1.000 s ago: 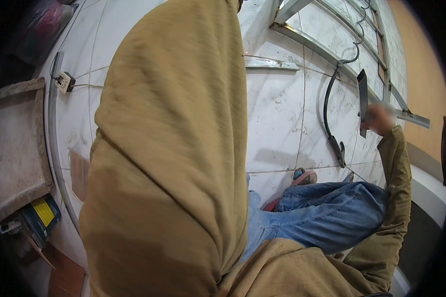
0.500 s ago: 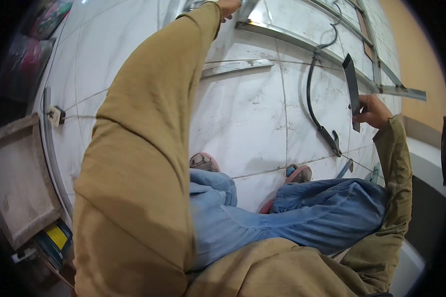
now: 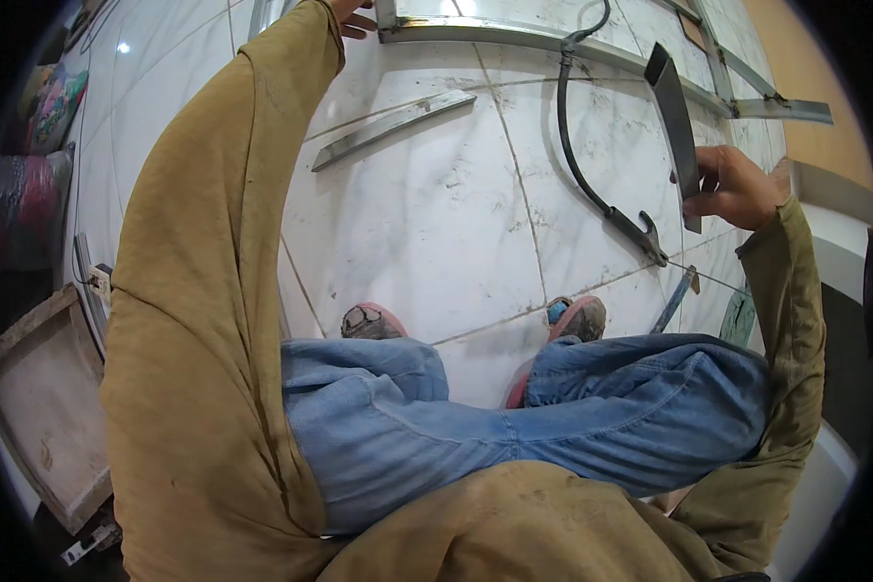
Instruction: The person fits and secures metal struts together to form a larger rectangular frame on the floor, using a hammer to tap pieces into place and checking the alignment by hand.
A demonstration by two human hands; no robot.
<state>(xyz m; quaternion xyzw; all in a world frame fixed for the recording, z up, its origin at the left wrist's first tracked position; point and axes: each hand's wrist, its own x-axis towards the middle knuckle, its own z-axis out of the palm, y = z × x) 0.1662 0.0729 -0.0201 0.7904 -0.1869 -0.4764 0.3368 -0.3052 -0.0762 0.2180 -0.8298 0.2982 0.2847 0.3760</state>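
My right hand (image 3: 737, 189) grips the lower end of a dark grey flat panel (image 3: 673, 121), seen nearly edge-on and tilted upright. Left of it, on the tiles, lies a black welding electrode holder (image 3: 636, 236) with its cable (image 3: 565, 126) curving up and away. At the top edge my left hand (image 3: 355, 17) is partly cut off; the fingers that show are slightly apart, with nothing visible in them. Just right of those fingers is the corner of a metal tube frame (image 3: 514, 35). A loose metal bar (image 3: 393, 129) rests on the floor nearer to me.
A tool with a blue handle (image 3: 671, 307) and a green piece (image 3: 737, 318) lie by my right knee. On the far left are a dusty wooden tray (image 3: 53, 407), a socket block (image 3: 99, 281) and wrapped bundles (image 3: 29, 199). An orange wall (image 3: 810, 87) stands at the right.
My view has swung left, and my left arm stretches out further to the left side of the picture. The panel stays in my right hand, turned slightly.
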